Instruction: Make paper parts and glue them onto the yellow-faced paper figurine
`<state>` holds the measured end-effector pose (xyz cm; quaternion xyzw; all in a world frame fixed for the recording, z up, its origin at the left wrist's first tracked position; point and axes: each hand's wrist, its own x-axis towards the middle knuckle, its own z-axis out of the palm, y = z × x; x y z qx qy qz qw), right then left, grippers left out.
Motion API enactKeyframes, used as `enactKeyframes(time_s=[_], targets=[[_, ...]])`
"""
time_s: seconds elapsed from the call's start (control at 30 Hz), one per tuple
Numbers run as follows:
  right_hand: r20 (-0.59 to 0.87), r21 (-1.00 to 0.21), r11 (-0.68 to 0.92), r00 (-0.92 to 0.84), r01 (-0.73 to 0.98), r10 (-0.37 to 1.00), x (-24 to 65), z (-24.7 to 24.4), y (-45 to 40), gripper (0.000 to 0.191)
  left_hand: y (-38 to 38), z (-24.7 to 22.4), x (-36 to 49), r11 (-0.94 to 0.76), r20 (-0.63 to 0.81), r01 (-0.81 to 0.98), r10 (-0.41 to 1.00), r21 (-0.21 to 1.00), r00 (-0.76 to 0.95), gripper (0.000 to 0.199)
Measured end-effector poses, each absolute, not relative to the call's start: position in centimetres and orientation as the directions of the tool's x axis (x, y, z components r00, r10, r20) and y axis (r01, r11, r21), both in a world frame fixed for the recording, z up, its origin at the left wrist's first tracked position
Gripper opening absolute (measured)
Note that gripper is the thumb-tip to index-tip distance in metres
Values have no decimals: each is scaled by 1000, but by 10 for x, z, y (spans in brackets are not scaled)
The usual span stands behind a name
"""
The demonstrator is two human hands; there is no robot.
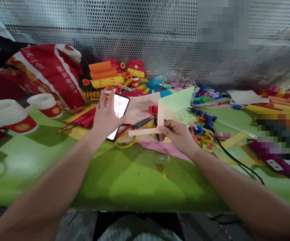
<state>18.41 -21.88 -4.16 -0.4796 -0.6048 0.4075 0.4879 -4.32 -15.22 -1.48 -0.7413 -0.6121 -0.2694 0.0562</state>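
Note:
My left hand (107,112) is over a phone (112,134) with a lit screen, its fingers spread apart; whether it touches the phone is unclear. Between the thumb and fingers of my right hand (176,134) is a pale peach paper strip (161,115), with one arm pointing up and another to the left, like an L. A dark pen-like stick (157,136) shows beside those fingers; I cannot tell if it is held. Scissors (143,123) with dark blades lie between the hands, near a yellow loop (124,146). Sheets of pink paper (141,100) and light green paper (178,95) lie behind.
Paper cups (45,105) and a red bag (51,75) stand left. Paper figures (107,81) sit by the perforated metal screen (145,36). On the right are a blue glue gun (206,118) with a black cord and a purple pouch (273,159). Scraps dot the green table (134,187).

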Motion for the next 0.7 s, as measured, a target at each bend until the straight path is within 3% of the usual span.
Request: enactKeyframes(time_s=[0.2,0.4,0.53,0.63,0.7], targets=[[191,-975,195,-48,108,980,184,-42,-218,43,-142,-4,-64,-74,402,977,915,202,-14,99],[142,-990,142,-46,4,989,181,-43,-215,46,-123,-13,-94,90,246,955,955,284,-164,105],[138,-990,137,-45,-19,989,180,-44,-215,43,-124,-15,-102,82,176,950,974,300,-140,109],[144,-989,144,-23,-25,989,179,-47,-215,41,-131,-9,-96,79,208,969,969,236,-130,94],[142,-989,141,-8,-34,990,179,-48,-215,41,-138,-3,-85,11,330,984,941,177,-70,76]])
